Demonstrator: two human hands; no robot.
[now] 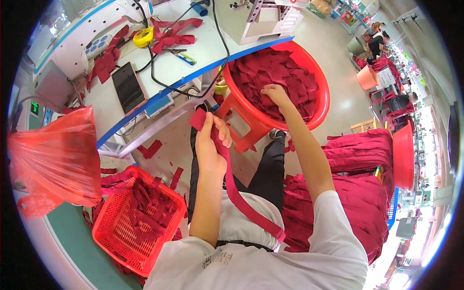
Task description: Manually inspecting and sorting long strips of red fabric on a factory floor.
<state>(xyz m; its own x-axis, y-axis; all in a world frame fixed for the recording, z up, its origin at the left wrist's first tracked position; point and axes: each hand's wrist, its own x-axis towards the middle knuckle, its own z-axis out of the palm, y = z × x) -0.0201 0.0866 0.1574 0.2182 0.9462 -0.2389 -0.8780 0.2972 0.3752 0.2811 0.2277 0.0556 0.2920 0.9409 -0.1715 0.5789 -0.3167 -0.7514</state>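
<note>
My left hand (211, 145) is closed around a long dark red fabric strip (241, 198) that trails down across my lap to my waist. My right hand (276, 94) reaches into a round red tub (323, 99) standing on a red stool, and its fingers press into the heap of dark red fabric strips (270, 72) inside. Whether it grips a strip is unclear.
A red mesh basket (116, 232) with more strips sits on the floor at my left. A red plastic bag (53, 159) hangs beside it. The white worktable (193, 53) carries a phone (128, 87), cables, scissors and yellow tape. Stacked red fabric (357, 154) lies at my right.
</note>
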